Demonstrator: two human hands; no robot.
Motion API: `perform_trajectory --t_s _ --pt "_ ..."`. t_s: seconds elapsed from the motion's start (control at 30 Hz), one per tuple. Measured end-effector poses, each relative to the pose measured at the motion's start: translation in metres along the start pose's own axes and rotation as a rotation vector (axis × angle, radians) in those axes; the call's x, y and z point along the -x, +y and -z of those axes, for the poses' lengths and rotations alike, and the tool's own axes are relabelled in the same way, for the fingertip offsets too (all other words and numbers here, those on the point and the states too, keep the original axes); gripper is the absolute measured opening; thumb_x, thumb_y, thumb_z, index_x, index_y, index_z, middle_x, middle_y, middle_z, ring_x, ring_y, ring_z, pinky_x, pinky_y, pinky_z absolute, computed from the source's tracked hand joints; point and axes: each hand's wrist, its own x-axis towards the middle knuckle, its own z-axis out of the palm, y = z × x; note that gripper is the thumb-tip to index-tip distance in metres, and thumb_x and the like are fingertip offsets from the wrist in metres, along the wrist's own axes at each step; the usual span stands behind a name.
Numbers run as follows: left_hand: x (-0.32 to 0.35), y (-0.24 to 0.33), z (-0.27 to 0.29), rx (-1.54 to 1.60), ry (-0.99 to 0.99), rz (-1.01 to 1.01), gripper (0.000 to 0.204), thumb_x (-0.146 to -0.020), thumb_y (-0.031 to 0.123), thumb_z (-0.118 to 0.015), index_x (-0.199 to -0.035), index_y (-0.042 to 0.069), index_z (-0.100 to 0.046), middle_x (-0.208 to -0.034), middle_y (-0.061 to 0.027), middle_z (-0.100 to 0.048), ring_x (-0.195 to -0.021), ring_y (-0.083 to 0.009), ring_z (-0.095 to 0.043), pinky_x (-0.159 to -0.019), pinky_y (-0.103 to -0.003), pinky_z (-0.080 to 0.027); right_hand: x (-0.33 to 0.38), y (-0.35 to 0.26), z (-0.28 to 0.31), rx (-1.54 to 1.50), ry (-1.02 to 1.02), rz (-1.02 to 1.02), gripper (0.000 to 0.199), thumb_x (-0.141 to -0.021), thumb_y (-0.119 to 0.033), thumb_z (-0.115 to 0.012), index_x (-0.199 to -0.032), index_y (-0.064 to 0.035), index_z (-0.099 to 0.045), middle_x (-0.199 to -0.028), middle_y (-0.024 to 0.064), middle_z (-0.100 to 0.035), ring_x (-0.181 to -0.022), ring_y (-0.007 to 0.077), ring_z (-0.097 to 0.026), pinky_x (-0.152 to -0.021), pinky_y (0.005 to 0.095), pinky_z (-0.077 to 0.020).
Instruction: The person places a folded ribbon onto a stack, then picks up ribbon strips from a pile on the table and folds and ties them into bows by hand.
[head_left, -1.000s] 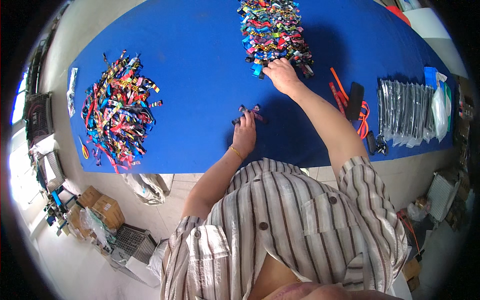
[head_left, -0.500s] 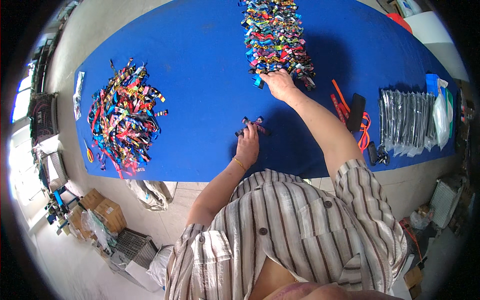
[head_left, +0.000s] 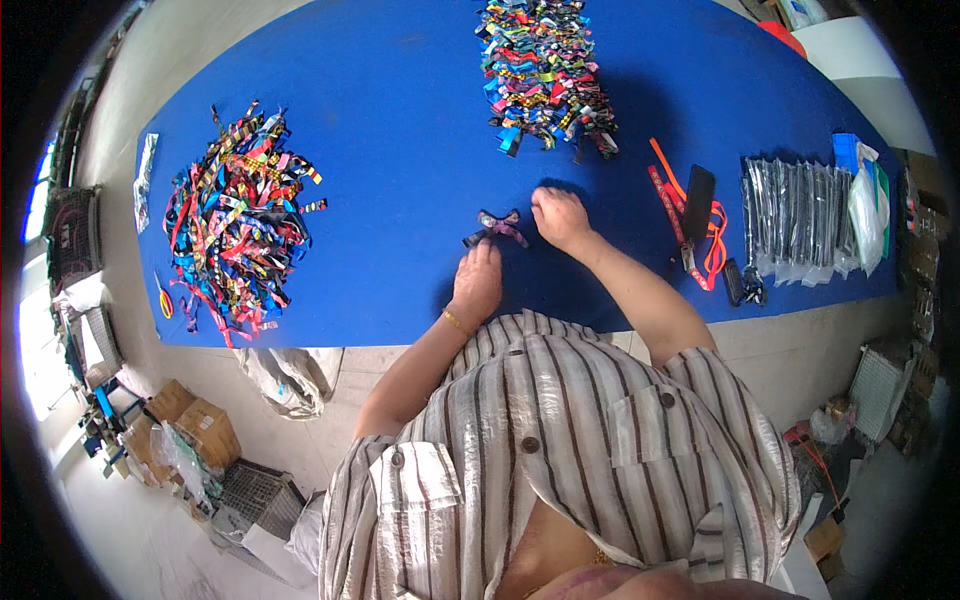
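Your left hand [head_left: 477, 281], fingers together, touches the small strap bundle [head_left: 501, 227] just ahead; your right hand [head_left: 562, 218] curls beside it. I can't tell if either pinches; a sideways nudge could skew it.

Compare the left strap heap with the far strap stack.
The left strap heap is a loose tangle, strips pointing every way; the far strap stack is arranged in crosswise rows. The heap spreads roundish; the stack forms a column reaching the picture's top edge. Both are multicoloured and lie on the blue table.
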Motion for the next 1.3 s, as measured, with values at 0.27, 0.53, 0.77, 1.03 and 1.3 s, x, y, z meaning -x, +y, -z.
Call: perform_trajectory --t_s 0.27,0.53,0.77,1.03,1.3 --pt "0.085 -0.069 -0.035 0.187 -0.211 0.486 0.030 -0.079 0.016 -0.062 -0.103 0.001 -0.053 -0.112 -0.0234 -0.055 -0.104 -0.0405 -0.057 -0.088 -0.047 -0.049 0.082 0.007 -0.016 0.171 -0.264 -0.076 0.024 -0.078 -0.016 -0.066 -0.095 -0.0033 -0.054 -0.096 0.0184 -0.058 -0.092 0.0364 -0.059 -0.078 0.0474 -0.0502" --pt "0.089 -0.121 -0.065 0.375 -0.246 0.388 0.028 -0.074 0.022 -0.069 -0.092 0.002 -0.061 -0.100 -0.0229 -0.065 -0.103 -0.0372 -0.060 -0.088 -0.044 -0.051 0.076 -0.012 -0.020 0.280 -0.331 -0.189 0.025 -0.077 -0.005 -0.058 -0.102 -0.0009 -0.060 -0.108 0.0191 -0.057 -0.105 0.0355 -0.056 -0.087 0.0452 -0.0491" --pt "0.078 -0.140 -0.081 0.313 -0.278 0.279 0.037 -0.077 0.028 -0.067 -0.102 0.001 -0.062 -0.102 -0.0267 -0.065 -0.106 -0.0396 -0.060 -0.087 -0.046 -0.050 0.090 -0.017 -0.027 0.307 -0.248 -0.172 0.023 -0.076 -0.006 -0.059 -0.098 -0.0003 -0.061 -0.107 0.0200 -0.056 -0.103 0.0356 -0.056 -0.086 0.0439 -0.0502" --pt "0.067 -0.159 -0.069 0.396 -0.261 0.215 0.035 -0.079 0.028 -0.066 -0.101 0.001 -0.061 -0.095 -0.0252 -0.067 -0.097 -0.0396 -0.064 -0.083 -0.045 -0.052 0.109 -0.043 -0.036 0.386 -0.226 -0.183 0.025 -0.075 -0.006 -0.062 -0.097 0.0032 -0.061 -0.107 0.0223 -0.055 -0.103 0.0365 -0.056 -0.087 0.0436 -0.0507" --pt "0.065 -0.158 -0.052 0.486 -0.296 0.177 0.033 -0.080 0.027 -0.065 -0.099 0.001 -0.062 -0.092 -0.0241 -0.067 -0.093 -0.0389 -0.065 -0.081 -0.045 -0.052 0.108 -0.034 -0.031 0.275 -0.183 -0.319 0.023 -0.081 -0.012 -0.061 -0.100 -0.0004 -0.061 -0.106 0.0214 -0.057 -0.100 0.0382 -0.058 -0.085 0.0453 -0.0515"
